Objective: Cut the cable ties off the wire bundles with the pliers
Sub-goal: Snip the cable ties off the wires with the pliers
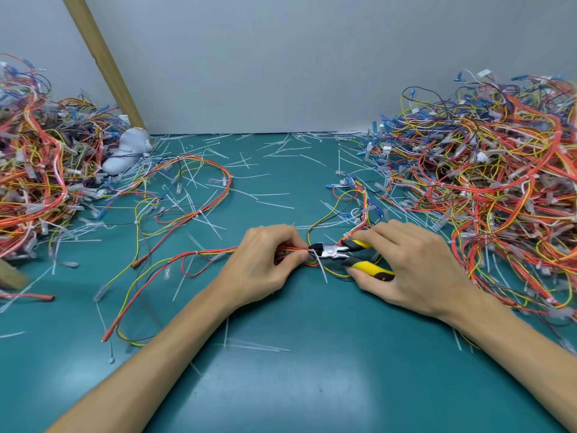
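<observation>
Pliers [331,253] gripped in right hand [415,270] meet a tie [322,270] on wires [212,253] pinched by left hand [265,260], wire heaps [499,182] flanking, cut ties [274,204] strewn over mat [312,376]

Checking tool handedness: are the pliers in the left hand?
No, the right hand grips the yellow-and-black pliers, while the left hand pinches the wire bundle.

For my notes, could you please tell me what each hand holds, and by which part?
Right hand holds the pliers by their yellow-black handles; left hand pinches the wire bundle beside the cable tie.
</observation>
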